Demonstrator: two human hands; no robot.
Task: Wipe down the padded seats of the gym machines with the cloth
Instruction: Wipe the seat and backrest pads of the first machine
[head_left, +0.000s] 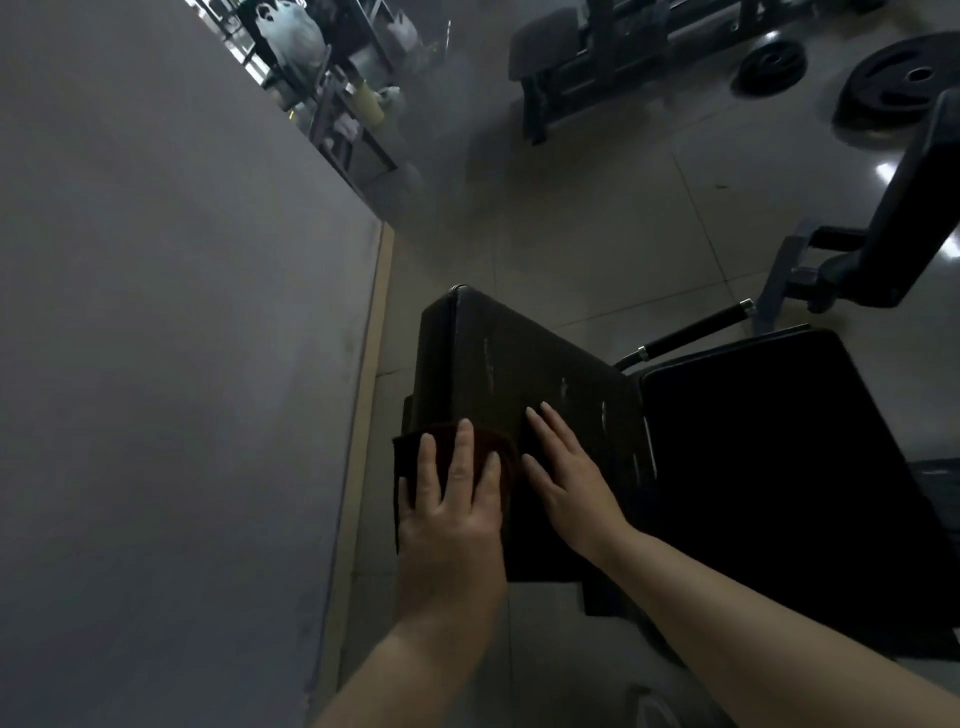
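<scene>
Pressing cloth onto padded seat: left hand fingers straight, spread; right hand flat beside it.

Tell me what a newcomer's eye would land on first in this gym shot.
First the two bare hands low in the middle: the left hand presses a dark cloth flat on the scuffed black pad, and the right hand lies flat on the pad beside it. Next, the big grey wall filling the left side, and the weight plates on the floor top right.
</scene>
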